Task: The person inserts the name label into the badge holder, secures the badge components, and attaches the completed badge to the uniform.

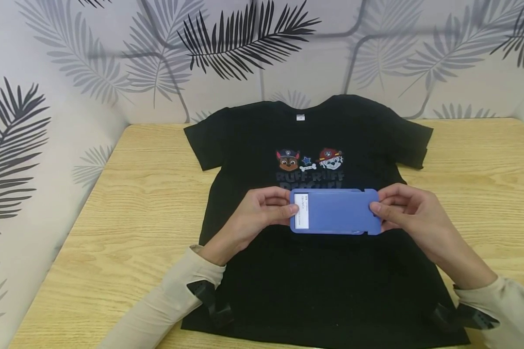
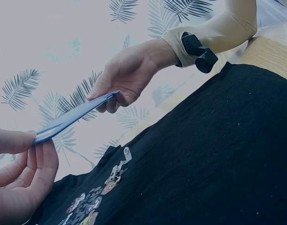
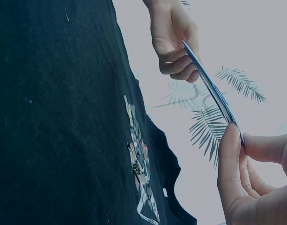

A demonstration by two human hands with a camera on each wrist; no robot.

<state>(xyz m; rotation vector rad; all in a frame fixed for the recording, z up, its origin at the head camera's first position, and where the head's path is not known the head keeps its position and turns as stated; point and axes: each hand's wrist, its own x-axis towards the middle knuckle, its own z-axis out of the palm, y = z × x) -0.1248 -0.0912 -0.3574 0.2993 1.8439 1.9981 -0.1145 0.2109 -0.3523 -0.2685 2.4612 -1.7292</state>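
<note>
A thin, flat blue plastic case (image 1: 338,212) with a white printed label at its left end is held level above a black T-shirt (image 1: 314,281). My left hand (image 1: 266,208) pinches the labelled end, thumb on the face and fingers behind. At the other end, beside a small notch, my right hand (image 1: 408,208) pinches it the same way. Seen edge-on in the left wrist view, the case (image 2: 75,115) shows a narrow slit along its near edge. Its underside is hidden in the head view. The shirt lies spread flat, its cartoon-dog print (image 1: 310,162) partly covered by the case.
Under the shirt is a light wood-grain table (image 1: 126,208). A pale cloth with a leaf pattern (image 1: 249,39) hangs behind it and along the left side. Both wrists carry black cameras on straps over beige sleeves (image 1: 170,291).
</note>
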